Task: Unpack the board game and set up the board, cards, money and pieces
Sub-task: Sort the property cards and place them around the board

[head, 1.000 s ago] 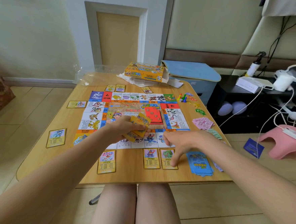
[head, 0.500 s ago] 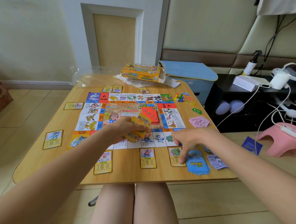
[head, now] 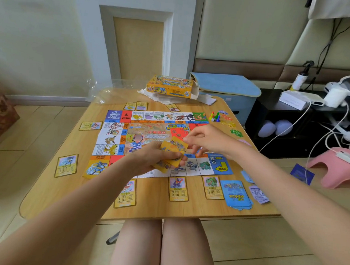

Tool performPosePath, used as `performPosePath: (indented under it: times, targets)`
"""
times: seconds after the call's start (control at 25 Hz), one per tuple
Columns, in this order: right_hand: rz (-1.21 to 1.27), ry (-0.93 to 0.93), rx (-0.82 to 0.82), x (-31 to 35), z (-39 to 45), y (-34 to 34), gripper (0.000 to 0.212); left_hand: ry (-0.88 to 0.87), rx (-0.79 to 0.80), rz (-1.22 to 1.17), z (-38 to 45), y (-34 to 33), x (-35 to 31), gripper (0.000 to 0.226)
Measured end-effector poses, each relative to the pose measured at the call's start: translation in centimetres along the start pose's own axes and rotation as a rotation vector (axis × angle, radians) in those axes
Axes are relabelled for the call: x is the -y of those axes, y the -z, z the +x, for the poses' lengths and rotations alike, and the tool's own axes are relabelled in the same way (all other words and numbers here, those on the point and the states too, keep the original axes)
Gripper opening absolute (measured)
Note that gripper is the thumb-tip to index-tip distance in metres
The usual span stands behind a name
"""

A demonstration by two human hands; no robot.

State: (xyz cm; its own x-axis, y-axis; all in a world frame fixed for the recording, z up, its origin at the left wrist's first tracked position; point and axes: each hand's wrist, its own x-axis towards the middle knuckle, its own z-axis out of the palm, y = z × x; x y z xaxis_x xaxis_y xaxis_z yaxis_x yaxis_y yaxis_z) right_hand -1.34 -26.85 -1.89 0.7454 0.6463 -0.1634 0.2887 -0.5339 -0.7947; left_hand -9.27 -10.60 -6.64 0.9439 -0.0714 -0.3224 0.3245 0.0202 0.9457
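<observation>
board (head: 115,140): 1 | box (head: 170,87): 1 | pawns (head: 215,116): 4 | hands (head: 147,158): 2

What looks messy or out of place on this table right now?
Mostly tidy. The blue card stack near the right front corner is fanned and skewed, not squared. Clear plastic wrap and the opened game box lie loose at the table's far edge.

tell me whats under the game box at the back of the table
The game box lies on crumpled white paper that sticks out on its left and front, on the table. Whatever else lies beneath the box is covered.
</observation>
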Motion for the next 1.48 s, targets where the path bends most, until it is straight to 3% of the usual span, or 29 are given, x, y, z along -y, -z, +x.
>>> performPosePath:
  times: [0.12,0.2,0.28,0.36,0.44,0.52,0.6,0.72,0.84,1.04,1.2,1.32,1.48]
  targets:
    - [0.008,0.011,-0.033,-0.1,1.1,-1.0,0.008,-0.025,0.027,-0.098,-0.5,0.2,-0.5,0.027]
    - [-0.011,0.069,-0.273,0.0,1.9,-1.2,0.006,0.024,-0.034,-0.224,-0.9,0.9,-0.7,0.033]
    - [-0.093,0.256,-0.565,0.5,2.1,-1.5,0.006,0.097,-0.113,-0.352,-0.8,1.8,-0.7,0.038]
    - [-0.349,0.554,-0.536,0.8,1.9,-2.3,0.006,0.101,-0.175,-0.430,-0.7,2.4,-0.9,0.037]
    - [-0.599,0.747,-0.330,0.1,2.1,-3.8,0.004,0.079,-0.239,-0.392,-0.5,2.6,-1.3,0.025]
    - [-0.568,0.663,-0.191,-0.3,2.3,-4.1,0.009,0.079,-0.273,-0.321,-0.5,3.0,-1.4,0.017]
    - [-0.340,0.562,-0.226,-0.1,2.6,-3.5,0.012,0.085,-0.273,-0.306,-0.4,3.8,-1.2,0.026]
    - [-0.081,0.397,-0.361,0.7,2.9,-2.6,0.013,0.075,-0.210,-0.294,-0.6,4.2,-1.3,0.018]
    - [0.074,0.314,-0.276,1.2,3.1,-2.8,0.017,0.041,-0.165,-0.304,-0.5,4.0,-1.5,0.015]
    - [0.138,0.203,-0.196,1.7,3.4,-3.4,0.014,0.021,-0.114,-0.157,-1.6,3.7,-1.6,0.005]
    - [0.149,0.121,-0.105,1.4,3.5,-3.7,0.017,0.022,-0.186,0.017,-3.0,5.1,-1.7,0.009]
    - [0.149,0.027,-0.159,0.4,3.5,-3.2,0.017,0.060,-0.236,0.096,-3.6,6.0,-1.4,0.013]
    - [0.276,-0.075,-0.282,-0.9,4.0,-0.5,0.013,0.021,-0.345,-0.008,-1.3,4.7,-2.2,0.017]
